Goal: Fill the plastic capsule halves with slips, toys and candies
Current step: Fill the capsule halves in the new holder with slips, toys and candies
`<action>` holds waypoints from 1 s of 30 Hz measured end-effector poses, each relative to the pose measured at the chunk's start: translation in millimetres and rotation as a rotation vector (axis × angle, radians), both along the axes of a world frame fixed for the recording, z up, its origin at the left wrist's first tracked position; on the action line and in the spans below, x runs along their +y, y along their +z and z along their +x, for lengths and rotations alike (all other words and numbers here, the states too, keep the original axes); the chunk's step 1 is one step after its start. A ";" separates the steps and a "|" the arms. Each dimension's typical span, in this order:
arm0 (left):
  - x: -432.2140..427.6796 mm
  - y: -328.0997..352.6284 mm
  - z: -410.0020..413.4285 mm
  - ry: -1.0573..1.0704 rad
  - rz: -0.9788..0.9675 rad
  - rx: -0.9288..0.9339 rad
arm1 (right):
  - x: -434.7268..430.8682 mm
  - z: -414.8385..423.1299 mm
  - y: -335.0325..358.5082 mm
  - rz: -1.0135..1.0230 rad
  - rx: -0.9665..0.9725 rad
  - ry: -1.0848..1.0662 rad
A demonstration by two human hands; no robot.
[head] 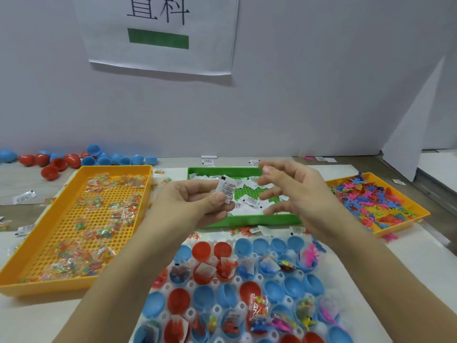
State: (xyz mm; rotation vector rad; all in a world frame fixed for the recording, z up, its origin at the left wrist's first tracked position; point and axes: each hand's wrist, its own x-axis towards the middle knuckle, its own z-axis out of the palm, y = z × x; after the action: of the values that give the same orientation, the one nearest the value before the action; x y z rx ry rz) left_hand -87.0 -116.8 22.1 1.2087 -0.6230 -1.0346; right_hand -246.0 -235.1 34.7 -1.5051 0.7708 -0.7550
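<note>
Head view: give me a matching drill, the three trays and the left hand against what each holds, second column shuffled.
Column one:
1. left yellow tray
2. green tray
3. right yellow tray
4. left hand

Column two:
A. toys
B. one slip, pinched
C. candy packets
D. pile of slips

Pairs: 1-C, 2-D, 3-A, 4-B.

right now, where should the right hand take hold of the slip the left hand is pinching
Pinch the slip by its free upper end, coming from the right. It stands nearly upright, the left hand covers its lower end, and the open right hand is on that side.
</note>
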 end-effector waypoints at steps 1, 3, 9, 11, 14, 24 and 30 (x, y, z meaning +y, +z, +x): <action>-0.2 -0.9 1.5 0.004 -0.006 0.000 | -10.3 -12.8 0.0 -0.091 0.012 -0.104; -0.7 -2.3 2.4 0.008 -0.012 -0.004 | -35.7 -45.9 -6.7 -0.398 0.218 -0.365; -2.9 -4.6 -4.1 -0.012 -0.018 0.000 | -79.4 -119.3 -40.0 -0.321 1.277 -0.240; -3.2 -4.7 -6.2 -0.011 -0.013 -0.017 | -82.5 -119.0 -39.4 -0.335 1.229 -0.238; -3.5 -4.6 -7.3 -0.007 -0.007 -0.034 | -88.1 -120.6 -38.9 -0.392 1.156 -0.258; -2.5 -2.2 -6.0 -0.002 0.028 -0.050 | -76.4 -116.6 -12.9 -0.483 0.374 -0.337; -0.3 2.3 -10.9 -0.008 0.042 -0.034 | -58.5 -84.8 -14.5 -0.718 0.598 -0.360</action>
State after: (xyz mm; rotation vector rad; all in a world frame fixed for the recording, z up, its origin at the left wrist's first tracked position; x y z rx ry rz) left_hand -97.8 -117.1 24.4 1.2636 -0.6364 -1.0403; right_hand -330.8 -293.5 20.2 -2.3318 1.3319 -0.9127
